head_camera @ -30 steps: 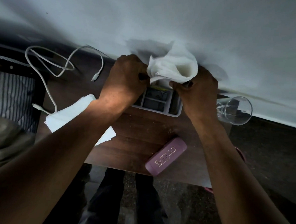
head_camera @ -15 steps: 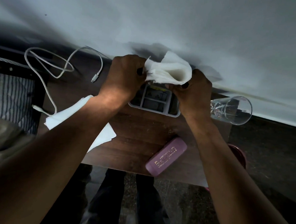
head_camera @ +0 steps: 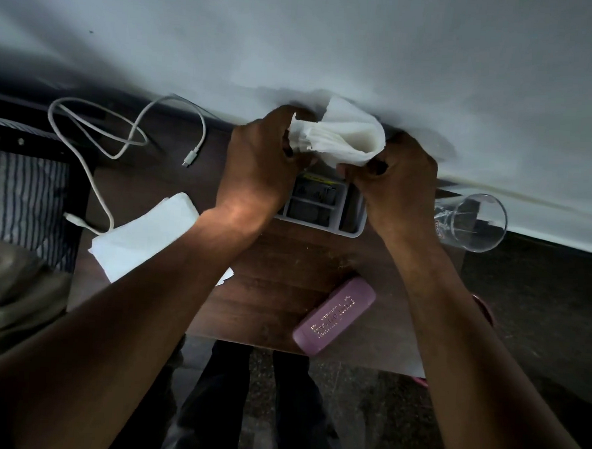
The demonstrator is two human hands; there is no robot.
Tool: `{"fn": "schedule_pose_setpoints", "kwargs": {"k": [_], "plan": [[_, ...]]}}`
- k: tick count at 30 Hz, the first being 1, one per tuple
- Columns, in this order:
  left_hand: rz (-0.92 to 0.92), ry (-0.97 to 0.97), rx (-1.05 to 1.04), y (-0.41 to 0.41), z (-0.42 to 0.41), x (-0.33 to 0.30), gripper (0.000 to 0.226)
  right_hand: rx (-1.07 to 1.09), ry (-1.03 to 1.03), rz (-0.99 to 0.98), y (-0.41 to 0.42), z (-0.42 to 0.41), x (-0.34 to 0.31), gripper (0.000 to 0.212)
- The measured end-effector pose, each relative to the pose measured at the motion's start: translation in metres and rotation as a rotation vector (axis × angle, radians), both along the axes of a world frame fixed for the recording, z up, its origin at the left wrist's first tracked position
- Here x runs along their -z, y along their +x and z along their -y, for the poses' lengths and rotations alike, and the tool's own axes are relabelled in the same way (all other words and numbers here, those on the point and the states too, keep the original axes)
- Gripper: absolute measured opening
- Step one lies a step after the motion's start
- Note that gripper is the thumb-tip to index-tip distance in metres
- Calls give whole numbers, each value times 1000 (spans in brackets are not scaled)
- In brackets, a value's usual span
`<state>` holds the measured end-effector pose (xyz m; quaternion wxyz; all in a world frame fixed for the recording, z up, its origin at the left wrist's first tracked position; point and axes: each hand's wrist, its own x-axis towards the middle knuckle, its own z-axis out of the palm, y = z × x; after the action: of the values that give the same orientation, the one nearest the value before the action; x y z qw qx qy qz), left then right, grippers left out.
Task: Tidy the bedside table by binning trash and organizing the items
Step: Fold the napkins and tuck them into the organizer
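**Both hands bunching a napkin over the tray**

I see the bench [head_camera: 270, 291] under my arms. At ten o'clock lies the cable [head_camera: 94, 179]; at four the purple case [head_camera: 334, 315]. My left hand [head_camera: 256, 174] and right hand [head_camera: 399, 192] each have their grip clamped on the crumpled napkin [head_camera: 340, 140], held above the tray [head_camera: 323, 208].

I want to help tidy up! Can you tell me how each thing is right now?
Tissue: bunched, held by left hand and right hand.
Napkin: flat on table.
Cable: loose, tangled.
Glass: on its side, looks empty.
Purple case: closed.
Organizer tray: holds items.
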<state>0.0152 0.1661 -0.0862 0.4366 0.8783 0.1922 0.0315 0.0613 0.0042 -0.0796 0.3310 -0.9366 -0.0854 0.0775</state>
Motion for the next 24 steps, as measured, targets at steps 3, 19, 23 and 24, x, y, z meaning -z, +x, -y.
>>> {"fn": "schedule_pose_setpoints", "kwargs": {"k": [3,19,23,24], "plan": [[15,178,41,3,6,4,19,24,-39,40,-5,-2,5,32],[-42,291,75,0,-6,0,23,-15,-62,12,-2,2,1,24],[-31,270,73,2,-6,1,29,-7,-74,12,-3,5,0,27],[-35,262,89,2,-7,2,28,-10,-72,-9,-4,5,0,29]]}}
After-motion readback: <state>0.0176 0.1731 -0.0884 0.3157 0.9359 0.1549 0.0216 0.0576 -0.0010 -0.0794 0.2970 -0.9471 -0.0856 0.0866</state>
